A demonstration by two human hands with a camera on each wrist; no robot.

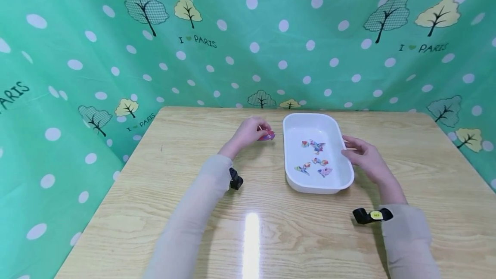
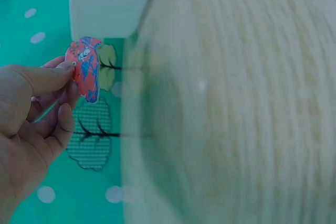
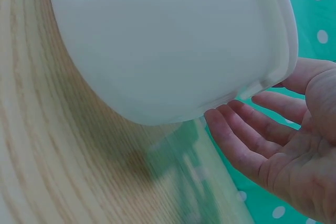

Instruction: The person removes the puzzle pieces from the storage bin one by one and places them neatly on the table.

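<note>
My left hand (image 1: 248, 132) is left of the white plastic tub (image 1: 294, 183), above the table. Its thumb and fingers pinch a small flat red-and-blue patterned sticker (image 2: 86, 69) with a thin pale edge. On the other side, my right hand (image 1: 364, 156) holds the tub's right wall, the thumb at the rim and the fingertips (image 3: 214, 116) against the outside. Several colourful stickers lie on the tub's floor, among them a pink one (image 1: 325, 171) and a green-and-orange one (image 1: 303, 168).
The light wooden table (image 1: 310, 236) carries the tub near its far edge. Behind and to the left hangs a green dotted cloth (image 1: 232, 12) with printed trees. Black camera straps (image 1: 373, 215) sit on both wrists. A bright light reflection lies on the table's front middle.
</note>
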